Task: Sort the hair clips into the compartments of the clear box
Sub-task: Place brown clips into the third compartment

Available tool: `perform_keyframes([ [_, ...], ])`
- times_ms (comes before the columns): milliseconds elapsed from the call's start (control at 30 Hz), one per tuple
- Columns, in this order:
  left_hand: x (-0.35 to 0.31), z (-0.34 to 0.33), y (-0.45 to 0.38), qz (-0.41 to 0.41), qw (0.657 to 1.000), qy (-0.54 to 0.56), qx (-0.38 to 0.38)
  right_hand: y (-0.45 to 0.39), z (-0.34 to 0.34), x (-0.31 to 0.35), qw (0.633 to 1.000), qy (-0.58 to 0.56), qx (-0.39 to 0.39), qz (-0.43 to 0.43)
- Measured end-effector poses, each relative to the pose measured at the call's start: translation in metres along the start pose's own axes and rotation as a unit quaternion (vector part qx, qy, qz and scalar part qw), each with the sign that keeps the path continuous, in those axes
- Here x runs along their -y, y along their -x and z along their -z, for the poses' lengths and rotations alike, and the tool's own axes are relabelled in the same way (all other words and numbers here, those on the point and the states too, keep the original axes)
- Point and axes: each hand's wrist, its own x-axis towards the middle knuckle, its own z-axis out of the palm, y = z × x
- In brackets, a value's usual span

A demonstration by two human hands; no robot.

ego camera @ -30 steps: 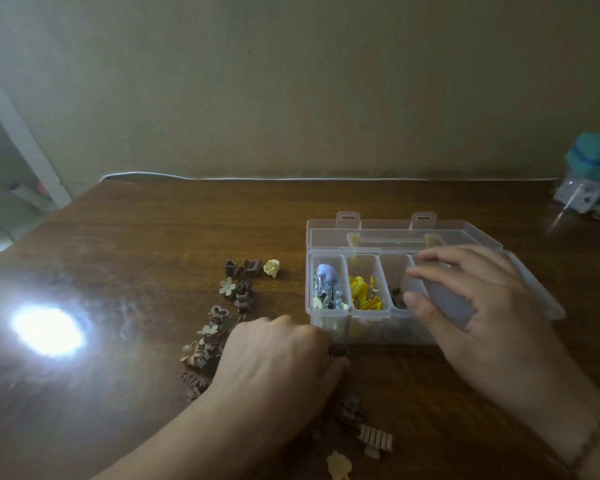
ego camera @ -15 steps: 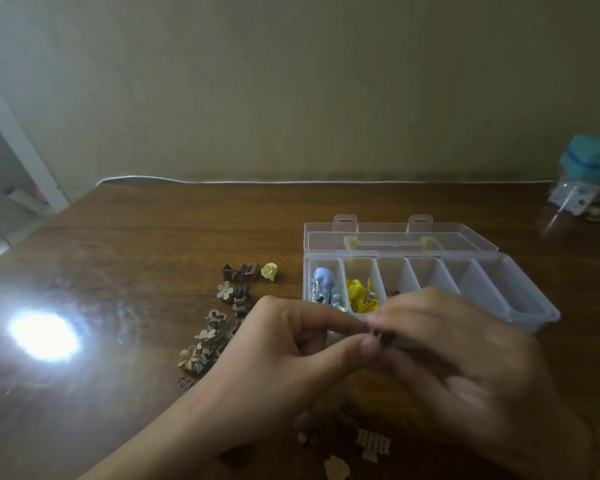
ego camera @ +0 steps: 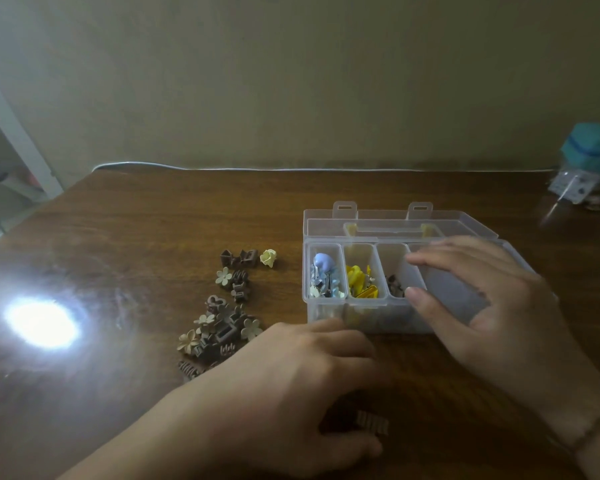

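Hovering relaxed, right hand [ego camera: 499, 306] hides clear box [ego camera: 326, 313] compartments; left hand [ego camera: 291, 382] — loose — beside brown clips [ego camera: 222, 327].

The wooden counter [ego camera: 153, 230] carries a clear box [ego camera: 368, 317] mid-surface, loose hair clips [ego camera: 222, 327] beside it, and a teal-lidded jar [ego camera: 589, 168] at its far right edge.

Hands [ego camera: 291, 386] apart again, right [ego camera: 492, 306] over box [ego camera: 326, 317]
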Motion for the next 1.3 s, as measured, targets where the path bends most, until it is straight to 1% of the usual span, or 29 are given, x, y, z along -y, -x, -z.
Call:
perform_keyframes([
  [33, 0.002, -0.001, 0.0, -0.007, 1.0, -0.008, 0.013, 0.001, 0.004, 0.004, 0.999, -0.014, -0.002, 0.045],
  [67, 0.004, -0.002, -0.001, -0.012, 1.0, -0.015, 0.024, 0.003, 0.008, 0.009, 0.995, -0.047, 0.017, 0.091],
  [133, 0.007, -0.005, -0.003, -0.015, 0.999, -0.022, 0.032, 0.006, 0.012, 0.019, 0.974, -0.116, 0.109, 0.162],
  [167, 0.008, -0.006, -0.003, -0.01, 0.999, -0.021, 0.031, 0.006, 0.011, 0.023, 0.961, -0.124, 0.161, 0.186],
  [200, 0.009, -0.006, -0.004, -0.005, 0.999, -0.016, 0.029, 0.007, 0.009, 0.026, 0.951, -0.108, 0.202, 0.206],
  [267, 0.012, -0.006, -0.003, 0.011, 1.0, 0.002, 0.024, 0.009, 0.002, 0.028, 0.938, -0.043, 0.26, 0.225],
  [300, 0.013, -0.006, -0.003, 0.02, 1.0, 0.013, 0.02, 0.01, -0.003, 0.027, 0.932, -0.014, 0.279, 0.23],
  [367, 0.015, -0.005, -0.002, 0.033, 0.999, 0.03, 0.012, 0.013, -0.01, 0.023, 0.926, 0.004, 0.29, 0.241],
  [433, 0.017, -0.005, 0.0, 0.039, 0.998, 0.045, 0.008, 0.013, -0.01, 0.022, 0.927, -0.008, 0.283, 0.246],
  [500, 0.018, -0.003, 0.001, 0.039, 0.997, 0.062, -0.001, 0.01, -0.004, 0.022, 0.943, -0.07, 0.24, 0.22],
  [533, 0.018, -0.002, 0.002, 0.038, 0.997, 0.068, -0.011, 0.009, 0.001, 0.021, 0.956, -0.118, 0.194, 0.184],
  [567, 0.019, -0.001, 0.003, 0.035, 0.996, 0.073, -0.021, 0.008, 0.005, 0.019, 0.97, -0.151, 0.127, 0.143],
  [600, 0.019, -0.001, 0.003, 0.032, 0.996, 0.08, -0.032, 0.007, 0.008, 0.017, 0.981, -0.156, 0.052, 0.104],
  [633, 0.019, -0.001, 0.003, 0.028, 0.995, 0.09, -0.044, 0.004, 0.008, 0.014, 0.989, -0.131, -0.011, 0.067],
  [667, 0.02, -0.001, 0.002, 0.024, 0.993, 0.101, -0.057, 0.001, 0.006, 0.01, 0.994, -0.094, -0.052, 0.029],
  [700, 0.02, -0.002, 0.001, 0.02, 0.991, 0.11, -0.069, -0.001, 0.003, 0.007, 0.995, -0.062, -0.072, -0.008],
  [767, 0.019, -0.004, 0.0, 0.02, 0.989, 0.121, -0.089, -0.005, -0.005, -0.001, 0.995, -0.028, -0.075, -0.06],
  [833, 0.017, -0.004, 0.0, 0.025, 0.985, 0.134, -0.107, -0.007, -0.011, -0.009, 0.995, -0.003, -0.046, -0.084],
  [900, 0.016, -0.003, -0.001, 0.024, 0.98, 0.15, -0.126, -0.008, -0.011, -0.011, 0.997, 0.015, -0.031, -0.07],
  [1000, 0.016, -0.004, -0.003, 0.035, 0.967, 0.186, -0.172, -0.003, -0.002, -0.005, 0.997, -0.016, -0.082, 0.002],
  [1033, 0.015, -0.005, -0.003, 0.05, 0.956, 0.21, -0.201, 0.0, 0.0, 0.002, 0.995, -0.049, -0.084, 0.036],
  [1100, 0.013, -0.009, -0.004, 0.082, 0.922, 0.273, -0.261, 0.006, 0.0, 0.014, 0.987, -0.121, -0.033, 0.103],
  [1167, 0.009, -0.011, -0.006, 0.099, 0.89, 0.325, -0.303, 0.008, -0.006, 0.023, 0.981, -0.115, 0.017, 0.156],
  [1233, 0.008, -0.012, -0.007, 0.099, 0.87, 0.362, -0.32, 0.008, -0.012, 0.022, 0.98, -0.111, 0.019, 0.164],
  [1300, 0.009, -0.01, -0.007, 0.097, 0.85, 0.397, -0.332, 0.006, -0.013, 0.021, 0.983, -0.118, 0.017, 0.137],
])
